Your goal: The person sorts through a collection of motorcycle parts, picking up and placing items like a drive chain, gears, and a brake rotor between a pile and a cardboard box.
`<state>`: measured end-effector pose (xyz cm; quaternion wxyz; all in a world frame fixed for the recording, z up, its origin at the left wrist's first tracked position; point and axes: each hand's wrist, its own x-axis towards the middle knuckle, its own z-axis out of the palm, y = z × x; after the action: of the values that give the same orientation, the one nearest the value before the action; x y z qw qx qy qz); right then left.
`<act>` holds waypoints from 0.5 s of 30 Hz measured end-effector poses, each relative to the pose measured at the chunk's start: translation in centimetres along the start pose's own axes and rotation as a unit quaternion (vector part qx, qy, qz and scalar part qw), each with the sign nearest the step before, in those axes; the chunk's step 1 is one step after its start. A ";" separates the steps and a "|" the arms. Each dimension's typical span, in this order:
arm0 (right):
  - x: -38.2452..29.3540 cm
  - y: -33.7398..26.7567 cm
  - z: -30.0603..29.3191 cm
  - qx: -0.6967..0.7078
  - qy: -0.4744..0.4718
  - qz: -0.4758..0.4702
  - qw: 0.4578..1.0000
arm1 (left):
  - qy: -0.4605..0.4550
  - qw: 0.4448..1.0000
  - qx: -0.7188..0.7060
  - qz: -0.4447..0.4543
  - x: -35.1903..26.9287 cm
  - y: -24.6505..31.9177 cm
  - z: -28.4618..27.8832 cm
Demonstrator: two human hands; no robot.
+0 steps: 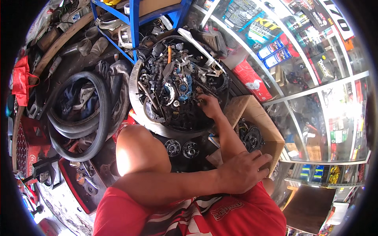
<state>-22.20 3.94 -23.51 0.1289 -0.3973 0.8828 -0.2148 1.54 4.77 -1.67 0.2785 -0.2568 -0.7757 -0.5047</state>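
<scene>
My right hand [210, 106] reaches into a large round tub [135, 97] heaped with greasy metal parts. Its fingertips touch dark pieces at the pile's right side; whether they grip one cannot be told. My left hand [246, 172] lies across my right forearm near the elbow, fingers spread, holding nothing. In the pile are a tool with an orange handle [169, 54], a curved brake shoe [169, 93] and a roller chain [183, 87]. Two toothed metal gears [172, 147] [190, 149] lie on the dark floor between the tub and my legs.
A cardboard box [267, 125] with black sprockets [252, 137] stands at the right, before a glass display case [322, 85]. Rubber inner tubes [104, 118] lie left, near a red tray [73, 188] of parts and a red crate [31, 147]. A blue metal rack [134, 23] stands behind the tub.
</scene>
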 end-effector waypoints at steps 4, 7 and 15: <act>-2.3 2.1 -1.2 0.316 -0.035 0.091 0.944 | -0.006 1.000 -0.010 0.012 0.3 0.0 0.3; -3.3 2.8 -2.1 0.500 -0.044 0.112 0.857 | -0.014 1.000 -0.015 0.008 0.3 0.1 0.1; -5.8 0.0 -5.1 0.629 -0.012 0.131 0.766 | -0.014 1.000 -0.023 0.013 -0.1 0.2 0.9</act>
<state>-20.46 9.69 -18.68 0.3878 -0.1102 0.5915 -0.6983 1.55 5.68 -1.92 0.2682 -0.2808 -0.7640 -0.5153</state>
